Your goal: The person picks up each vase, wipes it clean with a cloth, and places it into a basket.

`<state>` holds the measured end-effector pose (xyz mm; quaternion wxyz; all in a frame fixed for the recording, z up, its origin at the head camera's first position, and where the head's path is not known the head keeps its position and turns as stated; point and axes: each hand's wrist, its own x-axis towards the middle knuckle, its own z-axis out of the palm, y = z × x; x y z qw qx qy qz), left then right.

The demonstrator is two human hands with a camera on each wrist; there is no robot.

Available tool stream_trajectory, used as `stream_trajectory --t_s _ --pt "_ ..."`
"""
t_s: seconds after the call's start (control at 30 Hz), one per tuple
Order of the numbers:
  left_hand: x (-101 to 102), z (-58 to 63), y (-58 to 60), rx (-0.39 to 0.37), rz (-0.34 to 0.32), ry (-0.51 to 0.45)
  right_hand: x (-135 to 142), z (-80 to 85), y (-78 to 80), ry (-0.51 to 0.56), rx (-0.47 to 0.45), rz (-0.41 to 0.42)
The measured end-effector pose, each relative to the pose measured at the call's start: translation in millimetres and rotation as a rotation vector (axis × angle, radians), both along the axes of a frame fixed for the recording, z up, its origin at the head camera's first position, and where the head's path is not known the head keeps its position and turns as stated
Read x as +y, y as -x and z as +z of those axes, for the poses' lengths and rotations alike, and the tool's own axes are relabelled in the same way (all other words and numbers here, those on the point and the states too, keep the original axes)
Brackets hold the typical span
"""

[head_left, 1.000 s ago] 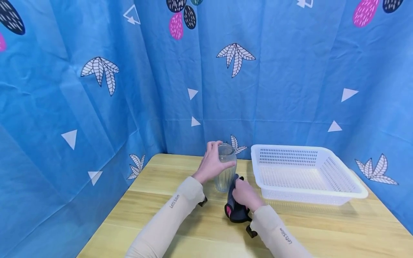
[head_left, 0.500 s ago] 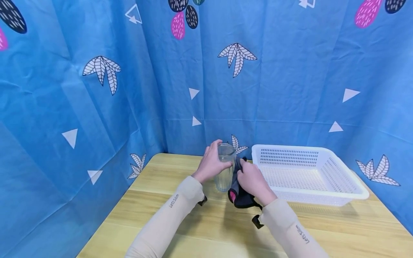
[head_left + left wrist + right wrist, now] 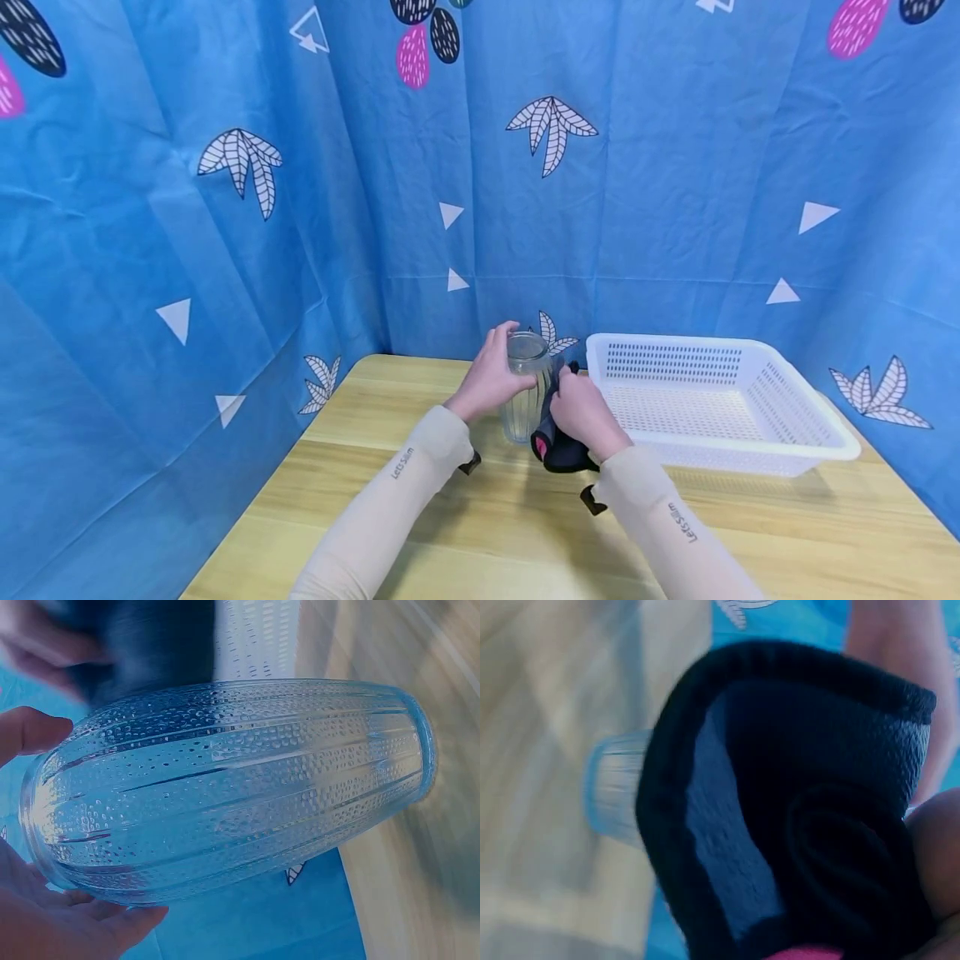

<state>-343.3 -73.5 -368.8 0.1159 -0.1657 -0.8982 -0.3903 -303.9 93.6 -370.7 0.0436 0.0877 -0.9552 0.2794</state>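
Observation:
A clear ribbed glass vase (image 3: 525, 408) stands upright on the table, its dimpled sides filling much of the left wrist view. My left hand (image 3: 491, 379) grips it near the rim, thumb on one side and fingers on the other. In my right hand (image 3: 585, 410) is a bunched dark grey cloth (image 3: 564, 450) with black edging and a bit of pink. The cloth lies along the right side of the vase; whether it touches the glass is hard to tell. Up close in the right wrist view, the dark cloth (image 3: 735, 825) partly hides the vase (image 3: 619, 787).
To the right sits a white perforated plastic basket (image 3: 720, 446), close to my right hand. The wooden table (image 3: 360, 467) reaches back to a blue patterned curtain (image 3: 675, 208) that hangs behind and along the left side.
My right hand has moved the cloth up and away from me along the vase's right side, mostly in the first half second. My left hand keeps its grip on the vase.

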Motion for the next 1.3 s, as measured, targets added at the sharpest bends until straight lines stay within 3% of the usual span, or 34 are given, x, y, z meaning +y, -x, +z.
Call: stream_trajectory --t_s 0.13,0.3,0.4,0.6,0.87,1.13,1.3 --pt "0 -0.5 -1.1 -0.018 -0.011 0.001 -1 -26.5 3.6 -0.022 -0.105 0.025" --pt "2 -1.9 -1.7 -0.016 -0.003 -0.017 -3 -53.5 3.6 -0.060 -0.114 0.091" --pt "4 -2.7 -1.4 -0.008 0.035 -0.019 -2 -57.6 2.4 -0.073 -0.109 0.106" --pt "4 -2.9 -1.2 0.008 0.076 0.011 3 -39.7 -8.9 -0.034 -0.100 0.092" --pt "4 2.1 -0.1 0.023 0.069 0.014 7 5.5 -25.8 0.062 -0.048 0.062" --pt "3 1.8 -0.2 -0.024 0.049 0.017 5 35.4 -25.6 0.072 0.192 0.063" --pt "2 2.4 -0.3 -0.036 0.014 -0.001 1 37.5 -18.5 0.058 0.244 0.045"
